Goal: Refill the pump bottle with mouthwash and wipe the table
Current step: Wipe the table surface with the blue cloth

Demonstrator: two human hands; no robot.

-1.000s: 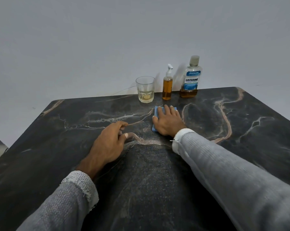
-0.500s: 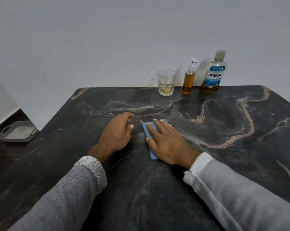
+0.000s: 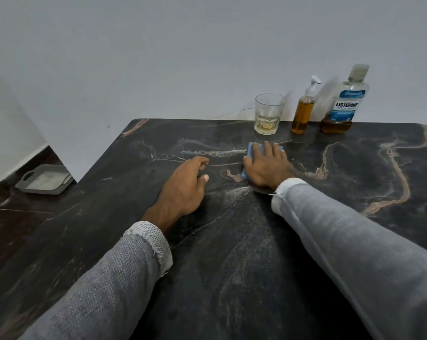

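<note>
My right hand (image 3: 266, 166) lies flat, fingers spread, pressing a blue cloth (image 3: 249, 153) onto the dark marble table (image 3: 354, 180); only the cloth's left edge and far corners show. My left hand (image 3: 185, 187) rests beside it on the table, fingers loosely curled, holding nothing. At the table's far edge stand a pump bottle (image 3: 303, 111) full of amber liquid and a Listerine mouthwash bottle (image 3: 344, 101) with a little amber liquid at its bottom, its cap on.
A drinking glass (image 3: 267, 114) with a little pale liquid stands left of the pump bottle, just beyond the cloth. A grey tray (image 3: 44, 179) lies on the floor to the left. A white wall backs the table.
My right hand has slid the blue cloth away from me, back toward the glass. The left hand stayed resting on the table. The view shifted left.
</note>
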